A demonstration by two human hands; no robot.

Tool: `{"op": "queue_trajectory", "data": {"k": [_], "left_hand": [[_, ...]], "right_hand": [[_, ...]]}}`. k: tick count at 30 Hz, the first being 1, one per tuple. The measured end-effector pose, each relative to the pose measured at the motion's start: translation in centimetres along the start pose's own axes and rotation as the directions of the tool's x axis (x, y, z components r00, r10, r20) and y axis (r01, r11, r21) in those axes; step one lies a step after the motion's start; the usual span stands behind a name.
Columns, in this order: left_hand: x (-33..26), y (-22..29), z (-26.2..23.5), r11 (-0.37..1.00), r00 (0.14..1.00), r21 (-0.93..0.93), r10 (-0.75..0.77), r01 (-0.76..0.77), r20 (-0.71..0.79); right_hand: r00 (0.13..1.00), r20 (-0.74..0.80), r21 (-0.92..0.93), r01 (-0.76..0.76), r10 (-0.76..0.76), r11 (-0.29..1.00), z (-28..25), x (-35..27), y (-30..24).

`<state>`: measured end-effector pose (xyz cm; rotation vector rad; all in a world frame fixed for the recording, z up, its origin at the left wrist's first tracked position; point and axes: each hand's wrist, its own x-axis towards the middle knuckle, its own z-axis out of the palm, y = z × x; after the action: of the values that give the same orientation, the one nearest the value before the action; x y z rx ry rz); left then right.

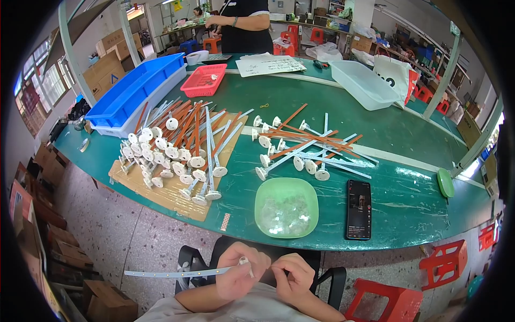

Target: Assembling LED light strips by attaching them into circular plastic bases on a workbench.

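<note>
My left hand [236, 279] is closed around the white end piece of a pale LED strip [174, 274], which sticks out to the left over my lap. Close beside it, my right hand [294, 275] pinches with thumb and forefinger; whatever lies between those fingertips is too small to make out. Just beyond my hands on the table is a green square bowl [286, 206] of small clear pieces. Strips with round white ends are heaped on a cardboard sheet [185, 206] at left. A smaller pile of such strips [314, 142], brownish and pale, lies right of it.
A phone [358, 209] with a lit screen lies right of the bowl on the green table [407, 214]. Farther back are a blue tray [137, 86], a red basket [204, 80], written sheets [268, 64] and a translucent bin [362, 86]. A person [247, 27] stands across the table.
</note>
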<state>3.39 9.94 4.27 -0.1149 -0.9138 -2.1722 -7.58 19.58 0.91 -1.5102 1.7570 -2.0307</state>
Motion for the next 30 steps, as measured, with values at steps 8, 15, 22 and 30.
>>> {"op": "queue_trajectory", "data": {"k": [8,15,22,30], "left_hand": [[-0.6,0.7,-1.3,0.985,0.965,0.112,-0.103,0.133,-0.24],[-2.4,0.5,-3.0,0.943,0.937,0.221,-0.176,0.249,-0.303],[-3.3,0.1,-3.0,0.868,0.927,0.369,-0.23,0.333,-0.296],[-2.4,0.2,-2.6,0.739,0.968,0.629,-0.132,0.24,-0.214]], "right_hand": [[0.999,-0.042,0.052,-0.009,0.011,0.999,-0.7,0.0,-0.2],[0.999,-0.027,0.089,0.031,-0.029,0.996,-0.5,0.4,-0.2],[0.997,0.049,0.097,0.055,-0.06,0.994,-0.3,0.7,-0.8],[0.999,0.03,0.073,0.034,-0.036,0.997,-0.7,0.4,-0.4]]}}
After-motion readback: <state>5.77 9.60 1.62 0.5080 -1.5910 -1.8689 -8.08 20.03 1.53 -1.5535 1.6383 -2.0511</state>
